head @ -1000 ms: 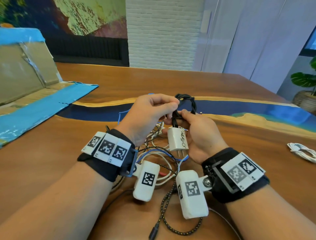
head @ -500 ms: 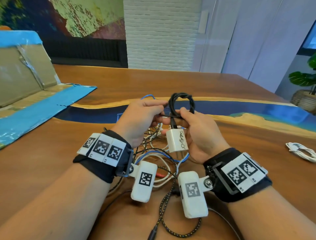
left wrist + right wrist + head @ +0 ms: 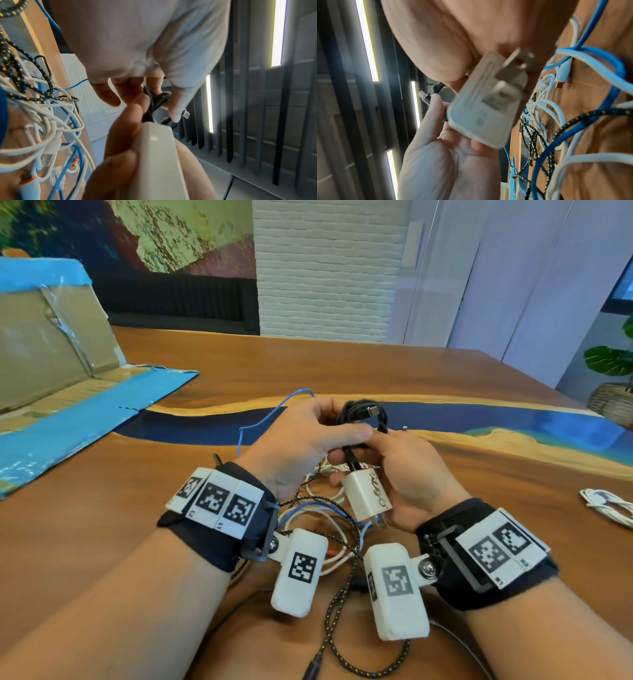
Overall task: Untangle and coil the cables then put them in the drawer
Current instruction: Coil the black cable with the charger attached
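Above the wooden worktop [image 3: 445, 378], both hands meet over a heap of tangled cables [image 3: 322, 518]. The left hand [image 3: 301, 443] pinches a small coil of black cable [image 3: 364, 414] between thumb and fingers, its metal plug end sticking out at the top. The right hand [image 3: 407, 470] curls its grip round the white charger [image 3: 366, 494] that the black cable runs into, prongs pointing toward the wrist. Blue, white and braided black cables lie loose beneath the wrists. A coiled white cable [image 3: 606, 505] rests well apart at the right edge. An opened cardboard box [image 3: 51, 354] with blue tape lies at the left.
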The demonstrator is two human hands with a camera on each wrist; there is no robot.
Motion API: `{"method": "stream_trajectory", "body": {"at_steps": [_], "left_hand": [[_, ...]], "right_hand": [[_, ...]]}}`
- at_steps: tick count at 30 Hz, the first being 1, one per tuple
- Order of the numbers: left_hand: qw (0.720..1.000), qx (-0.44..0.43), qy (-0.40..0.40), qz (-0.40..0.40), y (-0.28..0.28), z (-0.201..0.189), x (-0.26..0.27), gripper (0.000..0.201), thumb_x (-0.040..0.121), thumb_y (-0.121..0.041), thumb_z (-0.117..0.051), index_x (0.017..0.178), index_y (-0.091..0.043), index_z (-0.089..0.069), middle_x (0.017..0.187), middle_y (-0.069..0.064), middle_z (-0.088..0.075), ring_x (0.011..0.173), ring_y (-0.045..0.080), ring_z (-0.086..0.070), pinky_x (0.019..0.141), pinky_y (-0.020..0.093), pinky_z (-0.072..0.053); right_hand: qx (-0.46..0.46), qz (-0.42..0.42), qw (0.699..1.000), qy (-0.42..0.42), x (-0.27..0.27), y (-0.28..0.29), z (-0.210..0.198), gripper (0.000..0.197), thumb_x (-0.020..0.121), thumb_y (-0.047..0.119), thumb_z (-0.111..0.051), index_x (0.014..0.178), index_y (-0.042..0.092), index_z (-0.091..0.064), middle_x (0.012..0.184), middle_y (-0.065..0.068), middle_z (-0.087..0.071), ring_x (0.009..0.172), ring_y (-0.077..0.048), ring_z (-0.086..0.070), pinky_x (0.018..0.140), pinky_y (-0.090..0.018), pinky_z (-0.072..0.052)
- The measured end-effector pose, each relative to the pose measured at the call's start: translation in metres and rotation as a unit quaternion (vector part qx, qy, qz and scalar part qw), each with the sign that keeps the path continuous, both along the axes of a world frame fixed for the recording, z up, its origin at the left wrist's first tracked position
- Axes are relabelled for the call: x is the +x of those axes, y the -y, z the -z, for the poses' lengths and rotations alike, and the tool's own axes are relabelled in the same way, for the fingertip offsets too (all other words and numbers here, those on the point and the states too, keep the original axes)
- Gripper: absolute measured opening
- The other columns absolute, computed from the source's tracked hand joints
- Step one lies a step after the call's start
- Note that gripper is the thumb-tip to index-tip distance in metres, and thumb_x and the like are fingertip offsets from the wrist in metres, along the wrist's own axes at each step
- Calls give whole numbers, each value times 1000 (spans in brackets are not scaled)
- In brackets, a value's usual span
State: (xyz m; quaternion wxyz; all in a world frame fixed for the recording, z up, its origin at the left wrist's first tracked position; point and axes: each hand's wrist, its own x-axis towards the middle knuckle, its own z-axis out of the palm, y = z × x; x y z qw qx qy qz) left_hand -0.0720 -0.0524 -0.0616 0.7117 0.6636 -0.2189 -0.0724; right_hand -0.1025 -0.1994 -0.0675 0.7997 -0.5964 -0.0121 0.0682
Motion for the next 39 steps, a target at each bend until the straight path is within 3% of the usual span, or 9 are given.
{"method": "stream_trajectory", "body": {"at_steps": [4, 8, 11, 15, 20, 25, 29, 34, 39], "left_hand": [[993, -34, 4, -114, 3, 4, 5, 15, 93, -16, -74, 82, -8, -67, 78, 14, -62, 48, 23, -46, 41, 23, -39], [982, -58, 10, -178, 8, 7, 7, 12, 95, -18, -73, 107, -14, -73, 77, 7, -68, 59, 20, -61, 55, 32, -51], [981, -60, 19, -182, 8, 5, 7, 15, 100, -19, -67, 108, -16, -78, 87, 2, -75, 77, 18, -65, 71, 40, -53], [970, -75, 9, -233, -3, -1, 18, 17, 103, -21, -62, 102, -20, -78, 97, 2, -77, 83, 15, -64, 68, 28, -55], [972, -98, -34, -212, -8, -2, 24, 21, 107, -17, -54, 104, -14, -75, 80, 0, -63, 78, 19, -61, 68, 30, -56], [984, -43, -87, -147, -9, 2, 24, 24, 107, -14, -51, 112, -6, -74, 96, 11, -57, 72, 18, -51, 52, 22, -48], [986, -51, -128, -90, -8, 5, 22, 32, 105, -10, -55, 137, -6, -58, 102, 15, -57, 57, 14, -55, 51, 24, -47], [989, -26, -139, -39, -11, 0, 16, 18, 104, -13, -58, 100, -5, -73, 76, 4, -59, 53, 8, -51, 46, 18, -43], [986, -43, -159, 25, -8, -6, 8, 34, 106, -37, -50, 95, -15, -74, 78, 0, -57, 58, 10, -46, 53, 24, -34]], "right_hand": [[-25, -16, 1000, -7, 0, -3, 1, 35, 107, 30, -48, 113, 1, -66, 83, -19, -72, 65, -35, -68, 65, -42, -56], [-32, -22, 999, 3, 0, -4, 2, 33, 106, 30, -50, 116, 4, -66, 84, -21, -70, 66, -36, -67, 73, -47, -54], [-49, -3, 999, 20, -1, -4, 2, 27, 106, 27, -50, 109, 5, -65, 81, -22, -70, 62, -34, -66, 67, -43, -55], [-87, -4, 996, 25, 0, -2, 1, 21, 107, 23, -48, 105, 5, -58, 79, -20, -70, 60, -33, -67, 55, -35, -57], [-123, -37, 990, 59, -1, 1, -4, 17, 107, 18, -49, 92, 11, -54, 81, -23, -68, 58, -29, -67, 50, -30, -55], [-139, -40, 986, 81, -2, 11, -4, 22, 107, 24, -49, 91, 10, -55, 75, -21, -65, 56, -30, -64, 55, -34, -55], [-126, -14, 988, 91, 0, 16, -6, 39, 105, 44, -44, 89, 11, -58, 71, -23, -62, 54, -31, -58, 54, -32, -50], [-132, -26, 987, 93, -2, 19, -8, 39, 105, 46, -42, 92, 12, -56, 68, -21, -62, 54, -30, -58, 51, -31, -51], [-140, 5, 984, 108, -1, 17, -6, 38, 106, 42, -45, 83, 13, -56, 68, -21, -57, 48, -28, -59, 47, -29, -51]]}}
